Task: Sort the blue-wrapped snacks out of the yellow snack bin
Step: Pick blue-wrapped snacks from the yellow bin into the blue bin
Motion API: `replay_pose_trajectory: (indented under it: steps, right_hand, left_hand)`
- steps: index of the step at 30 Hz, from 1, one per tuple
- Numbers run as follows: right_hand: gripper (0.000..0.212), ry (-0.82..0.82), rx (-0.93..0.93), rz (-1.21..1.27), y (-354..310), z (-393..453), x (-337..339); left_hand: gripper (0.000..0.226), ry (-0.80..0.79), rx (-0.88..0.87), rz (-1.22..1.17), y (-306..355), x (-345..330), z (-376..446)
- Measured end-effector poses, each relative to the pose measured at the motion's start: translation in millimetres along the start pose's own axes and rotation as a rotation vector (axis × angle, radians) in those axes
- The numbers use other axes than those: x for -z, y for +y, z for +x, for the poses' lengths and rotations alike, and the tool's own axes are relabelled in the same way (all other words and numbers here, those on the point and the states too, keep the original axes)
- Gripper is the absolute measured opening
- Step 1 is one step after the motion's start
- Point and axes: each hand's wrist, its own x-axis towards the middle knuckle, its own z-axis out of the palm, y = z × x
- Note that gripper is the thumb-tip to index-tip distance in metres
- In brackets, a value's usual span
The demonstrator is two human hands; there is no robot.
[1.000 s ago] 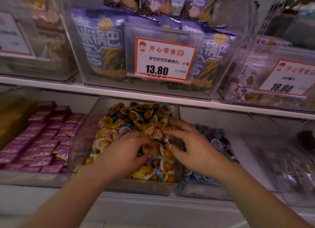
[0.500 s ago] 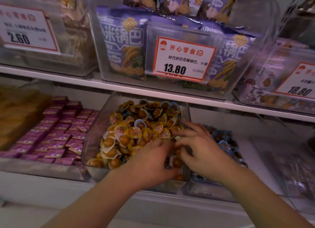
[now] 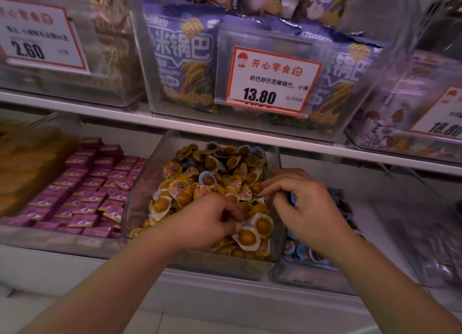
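Here, in the head view, a clear plastic bin [image 3: 140, 203] on the lower shelf is heaped with small yellow-wrapped snacks [image 3: 180, 183], and a few blue-wrapped snacks [image 3: 207, 177] lie mixed among them, mostly near the middle and back of the pile. The left hand [image 3: 202, 223] reaches into the front of this bin, palm down, fingers curled into the heap; a bit of blue wrapper shows just by its fingertips [image 3: 237, 217], but I cannot tell whether they actually pinch it. The right hand [image 3: 305, 208] hovers over the bin's right wall, fingers loosely bent and spread, the tips touching the yellow packets at the right side of the pile, with nothing clearly held. Just right of that wall, a neighbouring clear bin [image 3: 307, 276] holds more blue-wrapped pieces, partly hidden under the right wrist. To the left, purple flat packets [image 3: 92, 191] fill another tray. On the shelf above, purple bags [image 3: 182, 58] stand behind a price card [image 3: 272, 80] reading 13.80.
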Motion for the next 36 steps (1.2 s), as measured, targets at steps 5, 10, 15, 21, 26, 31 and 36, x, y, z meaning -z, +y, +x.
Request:
replay_pose_trajectory:
  steps: [5, 10, 15, 21, 26, 31, 36]
  right_hand:
    - [0.020, 0.016, 0.028, -0.001, -1, 0, 0]
    - [0.020, 0.061, 0.058, -0.011, -1, -2, -2]
    - [0.031, -0.030, 0.068, -0.002, -16, 0, -20]
    - [0.048, -0.164, -0.322, 0.380, -39, 15, -44]
    - [0.034, -0.316, -0.437, 0.470, -42, 23, -56]
    - [0.023, -0.447, -0.321, 0.070, -40, 22, -54]
    - [0.011, -0.616, -0.150, -0.490, -37, 18, -52]
  left_hand:
    - [0.010, 0.117, 0.021, 0.026, -5, 11, -5]
    - [0.008, 0.521, 0.080, -0.191, -16, 30, -5]
    - [0.007, 0.570, 0.052, -0.349, -16, 26, -11]
    - [0.015, 0.585, -0.076, -0.207, -13, 23, -20]
    - [0.017, 0.433, -0.028, -0.241, -21, 23, -24]
    - [0.041, 0.386, 0.007, -0.085, -35, 29, -29]
    - [0.053, 0.345, -0.110, 0.273, -32, 18, -20]
